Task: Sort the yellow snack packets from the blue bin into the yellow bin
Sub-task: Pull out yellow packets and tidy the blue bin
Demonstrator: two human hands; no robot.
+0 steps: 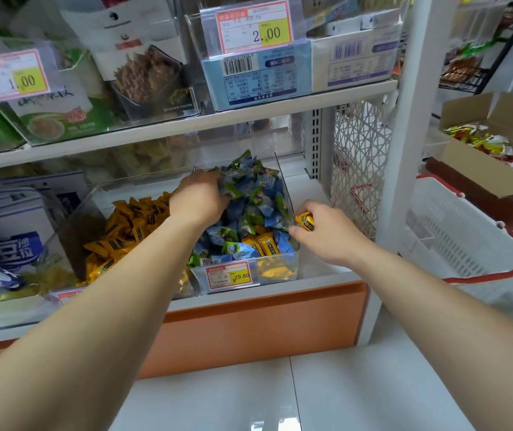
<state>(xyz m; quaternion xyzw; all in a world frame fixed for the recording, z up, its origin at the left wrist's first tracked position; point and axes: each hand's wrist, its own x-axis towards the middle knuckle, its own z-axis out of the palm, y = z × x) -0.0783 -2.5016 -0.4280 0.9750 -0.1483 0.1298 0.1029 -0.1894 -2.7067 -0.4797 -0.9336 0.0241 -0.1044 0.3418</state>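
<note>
Carrying the pinched packet across is the step in hand, and it wants a clean lift first. The right hand (329,231) has thumb and fingertips closed on one yellow packet (306,221) at the right wall of the blue bin (281,178), about level with its rim. Best to raise it clear of that wall, then swing left over the left forearm rather than under it, and let go only above the yellow heap, so that nothing drops between the two bins.

Nearest, behind the price label (228,275) on the blue bin's front wall, lie the stray yellow packets (263,245): three or so show on top at the front right corner, and more yellow shows through the clear wall below, too jumbled to count. Those look like the next picks.

Further in, the left hand (197,199) rests on the blue packets (249,194), its fingers sunk among them, so I cannot tell whether it grips any. Holding that heap back should help to uncover buried yellow ones. The blue packets number dozens, past counting.

Just beside it on the shelf (311,188), to the left, stands the yellow bin (75,213), likewise holding dozens.

Counted: two bins, two hands, one packet held.
</note>
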